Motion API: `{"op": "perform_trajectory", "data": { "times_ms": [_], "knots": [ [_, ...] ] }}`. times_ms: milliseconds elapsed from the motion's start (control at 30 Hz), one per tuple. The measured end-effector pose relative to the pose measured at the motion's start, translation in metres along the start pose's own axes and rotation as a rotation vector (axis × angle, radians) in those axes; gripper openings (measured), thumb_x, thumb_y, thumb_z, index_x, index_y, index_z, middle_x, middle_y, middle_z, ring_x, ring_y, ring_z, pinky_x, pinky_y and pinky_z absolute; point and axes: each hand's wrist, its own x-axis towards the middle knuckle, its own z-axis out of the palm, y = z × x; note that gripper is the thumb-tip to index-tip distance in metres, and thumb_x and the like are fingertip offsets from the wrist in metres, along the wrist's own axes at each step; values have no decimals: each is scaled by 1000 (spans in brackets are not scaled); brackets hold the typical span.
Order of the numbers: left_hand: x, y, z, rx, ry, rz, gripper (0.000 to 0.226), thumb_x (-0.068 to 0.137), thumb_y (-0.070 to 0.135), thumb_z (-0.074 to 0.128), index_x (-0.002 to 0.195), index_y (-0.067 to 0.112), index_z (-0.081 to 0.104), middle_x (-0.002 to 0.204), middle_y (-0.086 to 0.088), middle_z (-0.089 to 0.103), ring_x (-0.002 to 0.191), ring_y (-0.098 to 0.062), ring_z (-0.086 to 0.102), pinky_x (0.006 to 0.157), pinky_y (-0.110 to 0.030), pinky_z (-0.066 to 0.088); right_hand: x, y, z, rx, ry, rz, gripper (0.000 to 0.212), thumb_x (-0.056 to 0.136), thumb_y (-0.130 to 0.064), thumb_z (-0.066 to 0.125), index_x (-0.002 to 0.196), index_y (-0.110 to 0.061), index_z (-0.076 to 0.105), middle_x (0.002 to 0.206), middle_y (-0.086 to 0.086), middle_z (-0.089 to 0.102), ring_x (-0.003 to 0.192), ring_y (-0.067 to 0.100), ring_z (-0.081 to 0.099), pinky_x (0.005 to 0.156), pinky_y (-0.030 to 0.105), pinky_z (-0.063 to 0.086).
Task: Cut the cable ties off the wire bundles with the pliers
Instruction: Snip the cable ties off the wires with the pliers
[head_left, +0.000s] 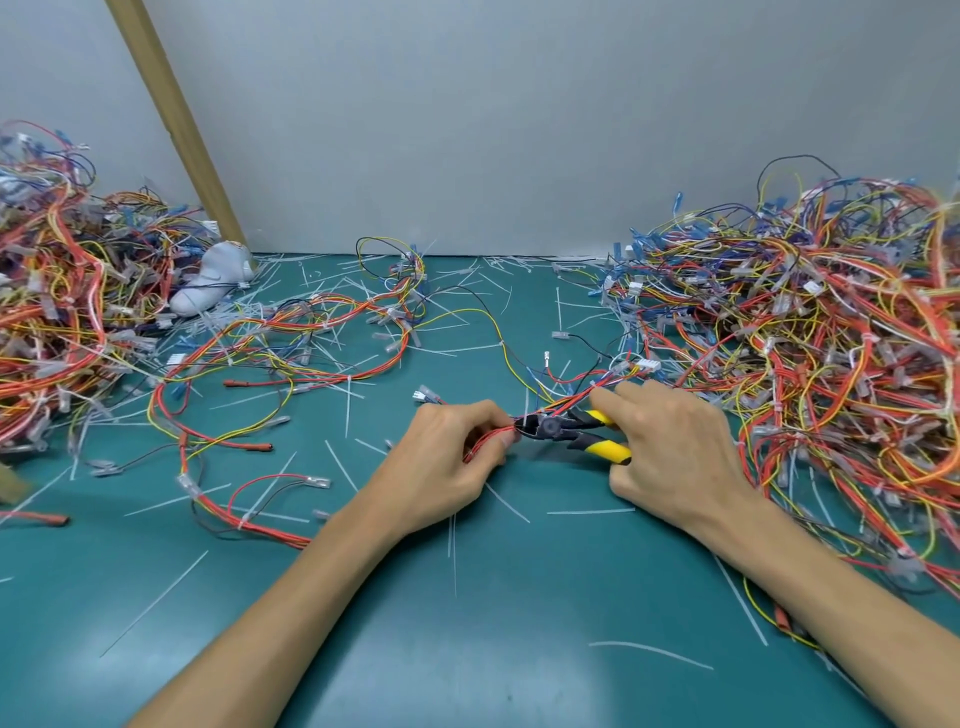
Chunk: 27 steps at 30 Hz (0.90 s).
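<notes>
Both forearms (311, 597) angle inward over the counter (467, 649). The left hand (452, 462) has its grip pinched on the wire bundle (491, 439) at centre. The right hand (670, 452) has its grip curled round the pliers (550, 428), their tip touching that bundle.

We see a smooth teal mat (467, 649) with a faint sheen. On it, the pliers (549, 428) have a dark matt metal head and yellow-black plastic grips. The wires (831, 338) wear glossy plastic insulation, and the loose ties (347, 410) look like translucent plastic. Behind the mat, the wall (519, 130) is matt grey.
</notes>
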Motion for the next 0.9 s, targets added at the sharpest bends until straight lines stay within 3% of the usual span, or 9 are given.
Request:
{"op": "perform_trajectory", "data": {
  "times_ms": [167,333,567,900],
  "knots": [
    [0,-2,1,-35,27,-12,8,92,14,60,90,14,68,65,12,66,56,-2,55,57,-7,35,2,5,3,-14,13,-27,51,45,-12,67,95,-11,61,79,4,55,72,29,49,61,34,37],
    [0,-3,0,-84,21,-36,10,92,13,60,89,14,69,64,13,67,58,-3,58,58,-7,36,2,4,4,10,25,-22,51,43,-10,66,93,-10,60,79,4,53,73,29,48,60,35,41],
    [1,-2,-3,-117,-20,-51,14,94,15,58,89,14,71,61,13,65,54,-2,53,57,-7,33,1,3,4,35,44,-21,48,39,-7,68,86,-12,62,70,0,53,65,28,48,54,30,37],
    [2,-5,-3,-143,-18,-72,15,94,19,58,85,19,70,57,13,62,50,-6,47,54,-9,32,1,3,5,29,75,-25,51,42,-7,72,92,-11,60,80,4,51,73,29,47,61,33,36]
  ]
}}
